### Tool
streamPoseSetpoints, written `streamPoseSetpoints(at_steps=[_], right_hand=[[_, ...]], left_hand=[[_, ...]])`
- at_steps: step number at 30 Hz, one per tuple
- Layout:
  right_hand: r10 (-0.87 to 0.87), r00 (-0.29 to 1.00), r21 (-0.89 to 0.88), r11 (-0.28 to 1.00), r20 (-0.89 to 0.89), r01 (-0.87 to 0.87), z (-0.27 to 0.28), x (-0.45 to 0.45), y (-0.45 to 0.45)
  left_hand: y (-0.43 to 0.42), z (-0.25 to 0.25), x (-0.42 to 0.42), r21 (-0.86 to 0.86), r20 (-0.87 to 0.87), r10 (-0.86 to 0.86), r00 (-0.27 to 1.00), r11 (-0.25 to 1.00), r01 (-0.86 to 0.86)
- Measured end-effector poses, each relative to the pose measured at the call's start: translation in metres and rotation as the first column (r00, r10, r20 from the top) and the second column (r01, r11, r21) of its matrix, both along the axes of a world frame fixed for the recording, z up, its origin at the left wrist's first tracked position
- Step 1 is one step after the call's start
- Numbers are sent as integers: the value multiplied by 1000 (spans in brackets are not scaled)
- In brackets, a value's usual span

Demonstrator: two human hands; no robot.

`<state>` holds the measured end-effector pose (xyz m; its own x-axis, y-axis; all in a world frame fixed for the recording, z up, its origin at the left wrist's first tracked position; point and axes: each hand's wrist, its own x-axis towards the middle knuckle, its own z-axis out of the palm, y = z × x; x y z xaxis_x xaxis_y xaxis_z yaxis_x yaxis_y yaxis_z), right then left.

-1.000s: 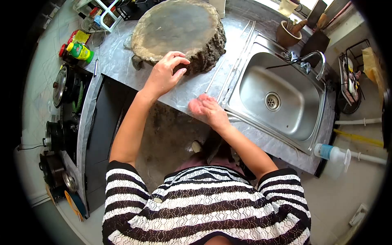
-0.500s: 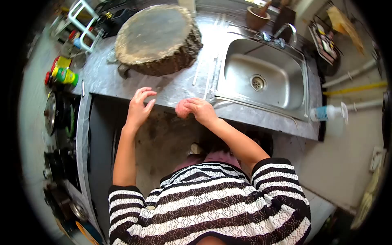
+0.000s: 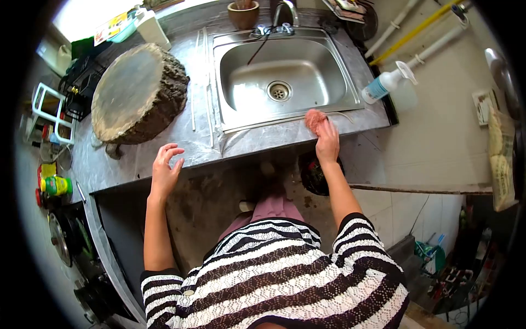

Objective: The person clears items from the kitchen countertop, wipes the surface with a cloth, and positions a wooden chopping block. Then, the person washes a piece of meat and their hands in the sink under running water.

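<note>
— See the right hand (image 3: 327, 141)?
— Yes, pinching a pink scrubber (image 3: 315, 120) between fingers and thumb.
— Whereabouts on the countertop (image 3: 246, 145)?
— At the front edge, by the front rim of the steel sink (image 3: 252, 82), nearer its front right corner than its front left. Cannot tell whether pressed down or held just above.
— And with the left hand (image 3: 165, 170)?
— Holding nothing. Hovering near the front edge, left of the sink, with fingers loosely curled and thumb apart. Well apart from the right hand.
— What about near the left edge?
— Look beyond the left hand for a thick round wood block (image 3: 131, 90), bark down its side. Between block and sink, see thin pale strips (image 3: 193, 104).
— And on the right?
— Just past the sink's front right corner, near the countertop's right edge, a white spray bottle (image 3: 383, 85) with a blue label.
</note>
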<state>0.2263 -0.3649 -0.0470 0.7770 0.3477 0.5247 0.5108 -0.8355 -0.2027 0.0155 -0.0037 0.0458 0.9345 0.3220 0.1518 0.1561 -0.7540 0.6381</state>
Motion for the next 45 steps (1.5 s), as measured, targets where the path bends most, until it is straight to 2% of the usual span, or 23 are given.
streamPoseSetpoints(at_steps=[2, 6, 8, 10, 12, 14, 15, 16, 18, 19, 22, 23, 24, 26, 27, 30, 32, 34, 36, 37, 42, 44, 45], right_hand=[[76, 993, 13, 997, -94, -75, 2, 3, 8], [269, 962, 26, 963, -52, -268, -8, -23, 37], [214, 977, 9, 977, -23, -214, -18, -7, 8], [37, 999, 2, 999, 31, -37, -22, 15, -36], [-94, 995, 44, 994, -34, 95, -13, 28, -72], [-143, 981, 130, 978, -135, 160, -1, 43, -94], [-278, 944, 161, 938, -178, 307, -11, 55, -102], [-281, 944, 161, 937, -173, 309, -23, 66, -108], [-199, 980, -56, 979, -18, 198, -21, 74, -103], [-181, 979, -43, 983, -93, 178, -21, 74, -103], [-193, 978, -42, 981, -80, 191, -16, 92, -128], [-265, 964, -26, 964, -4, 264, -15, 98, -133], [-259, 966, -23, 966, 0, 259, -16, 102, -132], [-396, 917, 19, 918, -41, 397, -21, 101, -128], [-388, 921, 22, 921, -36, 389, -23, 100, -127], [-153, 972, 96, 981, -178, 172, -20, 94, -128], [-150, 977, 108, 980, -152, 167, -13, 101, -127], [-242, 954, 78, 963, -175, 259, -10, 104, -119], [-145, 981, 176, 970, -133, 167, -9, 100, -112], [-128, 987, 119, 983, -93, 138, -19, 103, -116], [-61, 988, 213, 973, -143, 91, -3, 135, -85], [-27, 998, 221, 974, -64, 41, -7, 164, -65], [-16, 996, 276, 960, -91, 40, -8, 181, -56]], left_hand=[[-6, -2, 8, 1, 6, -36, 999, 999, 36], [-23, -1, 29, 35, 32, -122, 992, 992, 120], [-32, 11, 39, -34, -4, -102, 995, 994, 101], [-31, 12, 43, -1, 17, -114, 993, 994, 114], [-28, 10, 43, 28, 26, -133, 991, 991, 132], [-26, 7, 44, -23, -5, -93, 996, 995, 93], [-26, 7, 44, -11, -21, -84, 996, 996, 84], [-26, 6, 47, -12, -15, -87, 996, 996, 87], [-26, 4, 53, -42, -55, -76, 996, 996, 74], [-25, 0, 58, -10, -30, -99, 995, 995, 98], [-36, 6, 76, -42, -64, -107, 992, 994, 105], [-36, 3, 83, 15, -3, -158, 987, 987, 158], [-37, 3, 87, 18, 1, -152, 988, 988, 152], [-43, 7, 96, -59, -48, -134, 990, 990, 132], [-42, 4, 101, -45, -39, -152, 988, 988, 150], [-38, -4, 113, -46, -15, -171, 985, 984, 170], [-42, -2, 121, -71, -23, -156, 987, 985, 154], [-41, 0, 130, -87, -21, -151, 988, 985, 148], [-43, -5, 140, -157, -41, -165, 985, 975, 157], [-44, -8, 144, -178, -24, -172, 985, 970, 165], [-51, -7, 172, -177, -64, -163, 985, 973, 149], [-53, -4, 184, -199, -61, -176, 983, 967, 160], [-53, -5, 188, -174, -35, -180, 983, 970, 172]])
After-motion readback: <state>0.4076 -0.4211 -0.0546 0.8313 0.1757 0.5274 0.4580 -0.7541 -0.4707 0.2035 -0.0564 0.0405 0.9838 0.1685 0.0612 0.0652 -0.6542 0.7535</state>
